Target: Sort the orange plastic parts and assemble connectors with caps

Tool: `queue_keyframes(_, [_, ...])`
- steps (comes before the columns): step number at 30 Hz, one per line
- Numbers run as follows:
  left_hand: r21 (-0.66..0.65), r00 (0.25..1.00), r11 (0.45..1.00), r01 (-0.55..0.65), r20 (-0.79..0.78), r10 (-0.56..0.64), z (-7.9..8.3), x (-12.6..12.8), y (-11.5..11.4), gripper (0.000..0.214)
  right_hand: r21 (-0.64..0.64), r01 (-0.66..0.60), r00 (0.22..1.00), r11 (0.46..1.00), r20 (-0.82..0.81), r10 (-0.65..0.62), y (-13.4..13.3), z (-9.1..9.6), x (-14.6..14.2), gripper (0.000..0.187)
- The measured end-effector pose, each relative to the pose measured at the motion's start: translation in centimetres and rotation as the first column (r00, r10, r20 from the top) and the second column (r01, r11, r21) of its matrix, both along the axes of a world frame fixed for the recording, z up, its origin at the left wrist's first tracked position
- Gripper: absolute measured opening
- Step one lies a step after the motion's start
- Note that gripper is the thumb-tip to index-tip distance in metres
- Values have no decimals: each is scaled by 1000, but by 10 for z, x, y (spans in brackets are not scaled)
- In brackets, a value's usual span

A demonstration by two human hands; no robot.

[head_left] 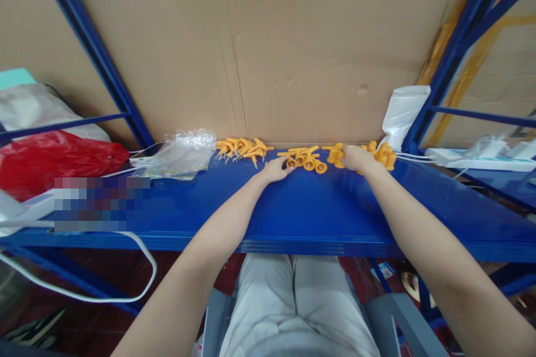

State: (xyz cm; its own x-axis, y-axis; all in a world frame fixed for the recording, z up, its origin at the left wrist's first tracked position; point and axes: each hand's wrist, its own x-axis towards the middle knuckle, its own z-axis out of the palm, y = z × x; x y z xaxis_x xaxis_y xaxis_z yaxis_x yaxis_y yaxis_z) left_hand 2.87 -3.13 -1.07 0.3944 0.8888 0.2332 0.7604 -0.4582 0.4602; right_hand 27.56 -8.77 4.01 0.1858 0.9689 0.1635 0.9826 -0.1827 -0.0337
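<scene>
My left hand (276,169) is curled at the left end of a small group of orange corkscrews (309,164). Its thumb and fingers close on the leftmost one, whose round cup-shaped end faces me. These have T-shaped handles and flared cups, and they lie side by side. Farther right, my right hand (355,158) pinches at an orange bell-shaped piece (338,156) standing on the table; its fingertips are partly hidden. More orange bell-shaped pieces (385,156) stand just right of that wrist. On the left lies a pile of orange handles (243,148) with metal spirals.
The blue table (310,206) backs onto a cardboard sheet (301,56). Clear plastic bags (180,153) lie left of the handles. A red bag (62,162) is at far left. A white bag (404,114) and a power strip (481,160) are at right. Blue posts (100,61) frame the table.
</scene>
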Motion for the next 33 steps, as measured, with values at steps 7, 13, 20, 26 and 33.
queue_keyframes(7, [46,992,992,-114,62,111,9,-8,3,30,21,45,997,999,-57,-44,-4,0,-7,42])
queue_keyframes(13, [59,907,910,-411,-75,415,21,-31,1,34,45,29,999,999,-41,-27,-1,-2,-6,40])
queue_keyframes(20, [12,906,926,-376,-204,371,20,-30,1,42,-12,-13,999,1000,-42,13,2,-6,-7,40])
queue_keyframes(26, [6,920,939,-344,-199,338,19,-28,1,45,-21,-55,996,998,-77,53,13,-15,0,35])
queue_keyframes(33, [-35,932,953,-299,-226,284,14,-27,3,45,-45,-44,996,998,-75,40,13,-16,0,30])
